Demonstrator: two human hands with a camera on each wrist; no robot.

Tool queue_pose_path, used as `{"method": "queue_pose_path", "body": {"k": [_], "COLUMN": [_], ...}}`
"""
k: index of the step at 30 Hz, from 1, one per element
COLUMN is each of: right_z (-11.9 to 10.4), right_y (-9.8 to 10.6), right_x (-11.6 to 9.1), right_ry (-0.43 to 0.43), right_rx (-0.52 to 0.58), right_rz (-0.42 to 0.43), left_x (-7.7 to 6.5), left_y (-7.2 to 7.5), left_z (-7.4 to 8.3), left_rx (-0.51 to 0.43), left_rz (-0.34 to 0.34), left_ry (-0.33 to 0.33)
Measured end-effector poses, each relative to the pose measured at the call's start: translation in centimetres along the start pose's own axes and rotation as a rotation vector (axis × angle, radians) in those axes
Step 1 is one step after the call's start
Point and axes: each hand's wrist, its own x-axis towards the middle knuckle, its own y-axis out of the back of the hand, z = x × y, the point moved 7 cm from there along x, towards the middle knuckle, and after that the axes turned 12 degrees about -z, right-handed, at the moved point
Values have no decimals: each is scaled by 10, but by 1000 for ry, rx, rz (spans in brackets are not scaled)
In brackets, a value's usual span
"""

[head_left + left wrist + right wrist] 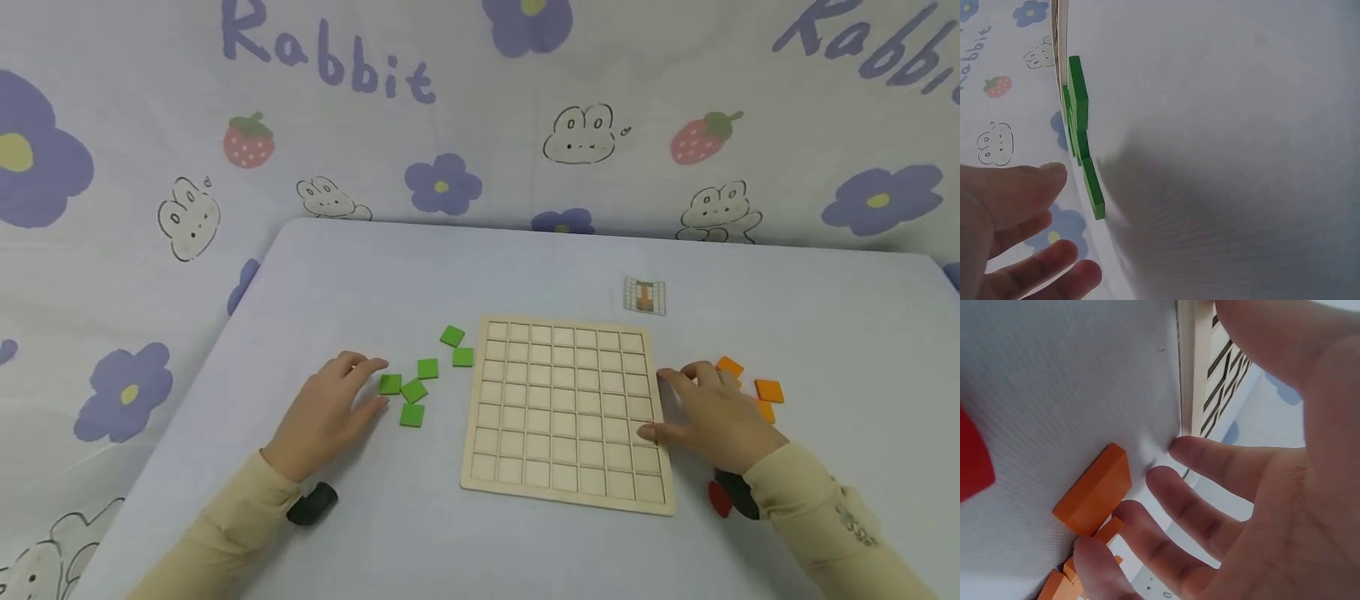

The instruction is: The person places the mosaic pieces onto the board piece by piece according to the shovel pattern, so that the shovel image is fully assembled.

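Observation:
A square wooden grid board (667,497) lies on the table, its cells bare. To its left are several small green square tiles (427,368). My left hand (326,412) is beside them, fingers loosely spread and holding nothing, the fingertips near the leftmost tile. In the left wrist view the thumb (1047,178) is close to the green tiles (1093,187). My right hand (712,417) is at the board's right edge, its thumb over the edge in the head view. Its relaxed fingers (1194,500) are near the orange tiles (1094,490), which the hand partly hides in the head view.
Behind the board lies a small card (644,296) with a grid and an orange and green picture. A red piece (719,500) sits near the right wrist. A curtain (510,125) with rabbits, flowers and strawberries hangs behind the white table (390,275).

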Motion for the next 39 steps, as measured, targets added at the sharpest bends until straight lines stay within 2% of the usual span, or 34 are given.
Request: {"method": "queue_pose_path", "body": {"k": [7,12,20,25,32,39], "right_z": [1,2,-1,-2,-2,-2], "right_y": [-1,-5,-4,-3,-3,-3], "right_x": [1,1,-1,-2,-3,-5], "right_ry": [2,11,31,21,13,23], "right_rx": [-11,-31,-73,-73,-78,-77], "right_rz": [28,42,86,81,75,88], "left_x": [8,11,14,16,18,19], "left_y": [-10,-13,-16,-19,-14,-6], "left_z": [-11,-13,-12,-12,-9,-16], "left_rx": [31,55,38,33,66,54], "left_rz": [-135,-183,-221,-241,-233,-240], "left_ry": [52,72,81,65,9,23]}}
